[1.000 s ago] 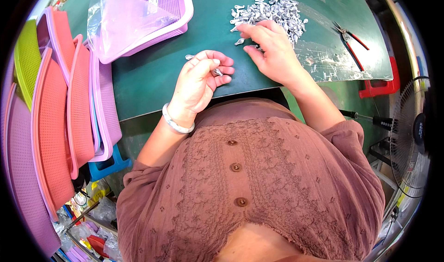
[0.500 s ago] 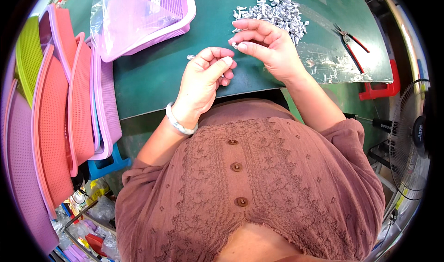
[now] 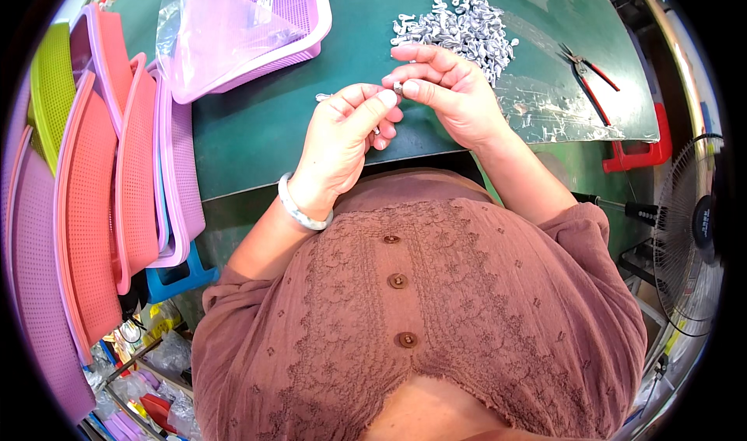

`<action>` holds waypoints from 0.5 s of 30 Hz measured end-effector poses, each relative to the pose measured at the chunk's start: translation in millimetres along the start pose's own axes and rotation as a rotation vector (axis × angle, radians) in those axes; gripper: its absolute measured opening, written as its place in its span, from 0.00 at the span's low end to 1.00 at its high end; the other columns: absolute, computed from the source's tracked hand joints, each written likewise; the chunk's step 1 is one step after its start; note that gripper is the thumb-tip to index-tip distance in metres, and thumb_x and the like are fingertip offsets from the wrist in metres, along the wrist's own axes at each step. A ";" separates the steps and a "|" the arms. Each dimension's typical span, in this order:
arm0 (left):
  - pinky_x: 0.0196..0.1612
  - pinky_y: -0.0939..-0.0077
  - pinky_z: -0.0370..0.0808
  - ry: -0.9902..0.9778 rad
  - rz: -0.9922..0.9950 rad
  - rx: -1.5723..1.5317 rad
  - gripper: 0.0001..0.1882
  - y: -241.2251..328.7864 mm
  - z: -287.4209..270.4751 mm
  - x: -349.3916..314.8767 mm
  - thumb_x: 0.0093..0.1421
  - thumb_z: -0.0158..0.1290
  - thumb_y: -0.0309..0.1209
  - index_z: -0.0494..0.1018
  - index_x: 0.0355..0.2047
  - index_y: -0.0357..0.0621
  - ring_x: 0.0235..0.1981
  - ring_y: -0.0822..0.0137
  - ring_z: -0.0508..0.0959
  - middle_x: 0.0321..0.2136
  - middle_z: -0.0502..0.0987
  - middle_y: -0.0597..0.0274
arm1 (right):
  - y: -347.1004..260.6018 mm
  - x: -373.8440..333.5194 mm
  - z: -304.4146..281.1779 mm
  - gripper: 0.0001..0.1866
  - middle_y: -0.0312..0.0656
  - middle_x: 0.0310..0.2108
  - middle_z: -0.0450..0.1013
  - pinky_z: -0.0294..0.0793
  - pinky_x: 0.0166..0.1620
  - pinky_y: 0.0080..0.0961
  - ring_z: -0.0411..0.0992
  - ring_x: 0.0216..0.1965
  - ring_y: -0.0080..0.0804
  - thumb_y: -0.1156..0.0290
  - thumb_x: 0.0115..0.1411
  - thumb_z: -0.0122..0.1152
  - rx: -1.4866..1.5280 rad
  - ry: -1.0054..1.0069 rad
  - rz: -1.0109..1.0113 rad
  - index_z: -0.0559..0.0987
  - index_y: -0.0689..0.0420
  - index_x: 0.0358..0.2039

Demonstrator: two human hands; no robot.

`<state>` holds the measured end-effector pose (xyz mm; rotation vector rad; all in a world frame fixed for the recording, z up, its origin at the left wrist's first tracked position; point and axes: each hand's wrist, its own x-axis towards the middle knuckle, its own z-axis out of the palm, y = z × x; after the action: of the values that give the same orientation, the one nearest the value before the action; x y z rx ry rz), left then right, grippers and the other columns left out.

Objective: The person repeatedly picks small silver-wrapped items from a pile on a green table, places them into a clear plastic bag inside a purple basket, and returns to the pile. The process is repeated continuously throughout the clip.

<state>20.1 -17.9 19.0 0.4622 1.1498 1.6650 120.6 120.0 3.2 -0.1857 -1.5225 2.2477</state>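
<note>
My right hand (image 3: 459,103) pinches a small grey piece (image 3: 398,88) between thumb and fingertips. Close to it on the left, my left hand (image 3: 342,134) has its fingers curled in and thumb pressed over them. A bit of a small pale piece (image 3: 377,131) peeps out below those fingers; the rest is covered. Just past the left knuckles, another small pale piece (image 3: 322,97) shows; whether it lies on the table or is held, I cannot tell. Beyond my right hand, a pile of small grey-white looped pieces (image 3: 467,29) lies on the green table (image 3: 257,145).
A purple basket (image 3: 319,21) with a clear plastic bag (image 3: 210,36) stands at the far left. Nested pink, purple and green baskets (image 3: 85,208) crowd my left side. Red-handled pliers (image 3: 587,79) lie at the right; a red clamp (image 3: 654,141) and a fan (image 3: 689,231) are beyond.
My right hand has come slightly nearer and lower, its fingertips closing up to the left hand. The grey piece in it shows more fully. My left hand has hardly moved.
</note>
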 end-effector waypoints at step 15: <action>0.21 0.85 0.63 -0.025 -0.092 -0.172 0.09 -5.9 -7.1 7.7 0.59 0.46 0.32 0.70 0.29 0.40 0.19 0.76 0.68 0.21 0.72 0.64 | 2.0 -6.7 7.4 0.20 0.41 0.35 0.73 0.69 0.41 0.20 0.70 0.35 0.23 0.79 0.53 0.54 -0.373 -0.017 -0.224 0.67 0.61 0.48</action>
<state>14.7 -14.3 8.8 0.3156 0.9852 1.6564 123.6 110.3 3.5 -0.0970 -1.8617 1.7857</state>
